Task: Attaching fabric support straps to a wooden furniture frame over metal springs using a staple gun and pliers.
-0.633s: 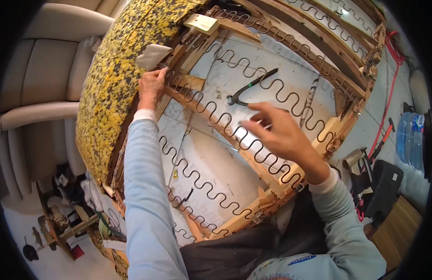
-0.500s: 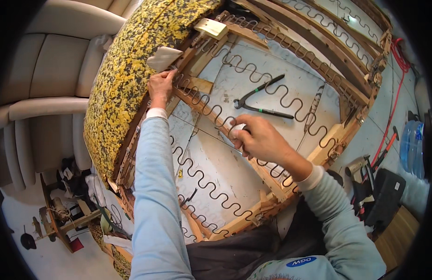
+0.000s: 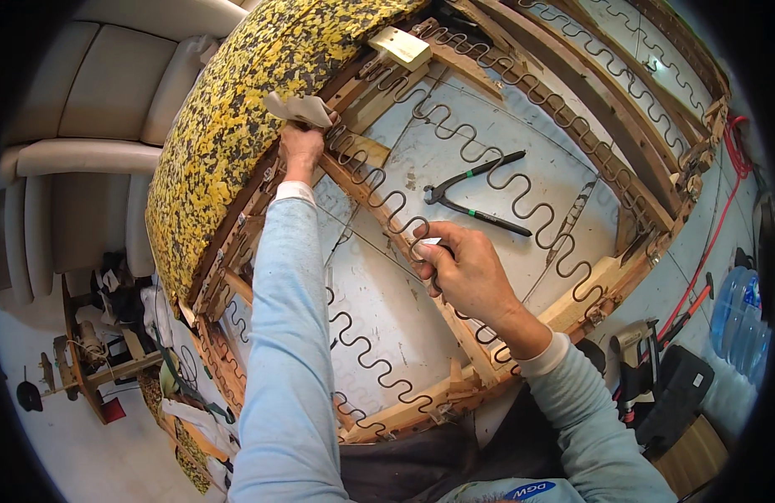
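Observation:
A wooden seat frame (image 3: 454,331) strung with zigzag springs (image 3: 377,360) lies before me. At its far left rail, my left hand (image 3: 300,152) is closed on a curled beige scrap of upholstery material (image 3: 302,110); the scrap covers the fingertips. Beside this hand rises a panel of yellow-and-black foam (image 3: 228,126). My right hand (image 3: 475,272) is over the middle of the frame, fingers curled round a small white-and-dark object (image 3: 429,242) right at a zigzag spring. Its kind is mostly hidden. End-cutting pliers (image 3: 475,193) with dark, green-banded handles lie opened within the frame, on the floor.
A pale block (image 3: 400,48) sits on the far rail. To the right are a staple gun (image 3: 635,352), a black case (image 3: 676,394), a red hose (image 3: 697,277) and a blue water bottle (image 3: 739,323). Beige sofas (image 3: 77,193) stand left, above a wooden rack (image 3: 90,360).
The beige scrap has curled over my left hand, whose fingertips showed before. My right hand stays at the spring, turned slightly. The whole view has shifted a little.

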Tool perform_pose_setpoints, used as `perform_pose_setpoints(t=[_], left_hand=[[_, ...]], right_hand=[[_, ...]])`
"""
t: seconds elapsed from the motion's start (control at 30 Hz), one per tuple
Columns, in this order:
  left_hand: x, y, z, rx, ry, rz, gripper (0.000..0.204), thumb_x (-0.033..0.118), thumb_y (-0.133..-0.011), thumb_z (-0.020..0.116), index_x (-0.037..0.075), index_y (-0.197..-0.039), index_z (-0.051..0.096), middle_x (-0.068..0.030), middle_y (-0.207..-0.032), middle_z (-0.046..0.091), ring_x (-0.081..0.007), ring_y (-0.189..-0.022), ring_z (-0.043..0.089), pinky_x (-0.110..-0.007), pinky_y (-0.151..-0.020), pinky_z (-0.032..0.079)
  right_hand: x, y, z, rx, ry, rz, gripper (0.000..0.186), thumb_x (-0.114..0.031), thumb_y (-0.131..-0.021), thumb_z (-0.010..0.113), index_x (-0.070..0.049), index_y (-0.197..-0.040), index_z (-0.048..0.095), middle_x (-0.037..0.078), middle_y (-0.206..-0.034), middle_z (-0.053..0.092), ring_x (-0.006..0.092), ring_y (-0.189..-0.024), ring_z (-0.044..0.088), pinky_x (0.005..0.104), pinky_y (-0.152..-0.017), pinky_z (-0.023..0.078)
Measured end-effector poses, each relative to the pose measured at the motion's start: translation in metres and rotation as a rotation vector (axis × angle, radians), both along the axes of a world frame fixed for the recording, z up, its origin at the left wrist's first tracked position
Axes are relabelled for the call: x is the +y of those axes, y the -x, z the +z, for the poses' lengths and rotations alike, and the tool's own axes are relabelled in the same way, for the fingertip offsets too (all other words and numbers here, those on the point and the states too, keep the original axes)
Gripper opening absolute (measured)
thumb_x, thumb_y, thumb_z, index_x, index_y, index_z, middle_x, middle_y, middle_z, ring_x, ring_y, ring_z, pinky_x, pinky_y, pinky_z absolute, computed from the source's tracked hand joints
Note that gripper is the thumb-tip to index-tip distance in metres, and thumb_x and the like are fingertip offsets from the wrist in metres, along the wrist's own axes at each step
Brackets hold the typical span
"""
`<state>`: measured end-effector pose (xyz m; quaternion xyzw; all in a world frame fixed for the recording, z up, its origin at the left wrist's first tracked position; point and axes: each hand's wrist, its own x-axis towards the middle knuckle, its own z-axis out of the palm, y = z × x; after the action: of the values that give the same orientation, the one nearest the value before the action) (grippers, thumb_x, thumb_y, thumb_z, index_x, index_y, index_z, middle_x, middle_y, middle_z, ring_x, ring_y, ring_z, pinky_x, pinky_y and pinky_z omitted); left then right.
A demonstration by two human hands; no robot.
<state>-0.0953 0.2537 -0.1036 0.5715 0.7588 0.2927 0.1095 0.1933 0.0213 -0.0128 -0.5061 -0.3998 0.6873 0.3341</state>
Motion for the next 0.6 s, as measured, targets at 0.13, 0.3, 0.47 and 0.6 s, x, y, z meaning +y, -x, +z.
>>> perform_pose_setpoints(t=[0.13,0.3,0.47,0.6], left_hand=[[-0.005,-0.006,0.004,0.022,0.147,0.012,0.058,0.043,-0.074,0.083,0.004,-0.116,0.068,-0.013,-0.108,0.072,-0.0283,-0.099,0.068,-0.038,-0.085,0.051],[-0.019,-0.02,-0.01,0.458,0.063,0.061,0.036,0.033,-0.084,0.067,0.026,-0.12,0.066,-0.0042,-0.112,0.068,-0.0327,-0.105,0.059,-0.049,-0.103,0.035],[-0.018,-0.033,0.017,0.144,0.097,0.062,0.063,0.065,-0.093,0.047,0.015,-0.132,0.055,-0.0151,-0.119,0.063,-0.0332,-0.115,0.054,-0.048,-0.106,0.029],[-0.057,-0.039,0.059,-0.039,0.246,0.107,0.086,0.078,-0.088,0.04,-0.002,-0.116,0.055,-0.0228,-0.115,0.059,-0.0331,-0.102,0.06,-0.042,-0.09,0.047]], right_hand=[[-0.002,-0.002,0.008,-0.032,-0.035,0.004,0.021,-0.009,-0.095,0.054,0.002,-0.109,0.065,0.005,-0.063,0.061,0.0112,-0.049,0.057,0.0292,-0.05,0.048],[-0.006,-0.008,0.013,-0.007,-0.007,0.038,0.022,-0.01,-0.095,0.055,0.003,-0.109,0.065,0.005,-0.064,0.062,0.0112,-0.051,0.058,0.0289,-0.05,0.049],[-0.001,-0.013,0.016,0.089,0.153,0.028,0.022,-0.008,-0.097,0.054,0.002,-0.115,0.061,0.004,-0.07,0.062,0.0074,-0.051,0.056,0.0218,-0.045,0.045],[-0.011,-0.012,0.024,0.095,0.077,0.063,0.023,-0.008,-0.096,0.056,0.003,-0.116,0.061,0.003,-0.07,0.062,0.0075,-0.051,0.056,0.0218,-0.045,0.044]])
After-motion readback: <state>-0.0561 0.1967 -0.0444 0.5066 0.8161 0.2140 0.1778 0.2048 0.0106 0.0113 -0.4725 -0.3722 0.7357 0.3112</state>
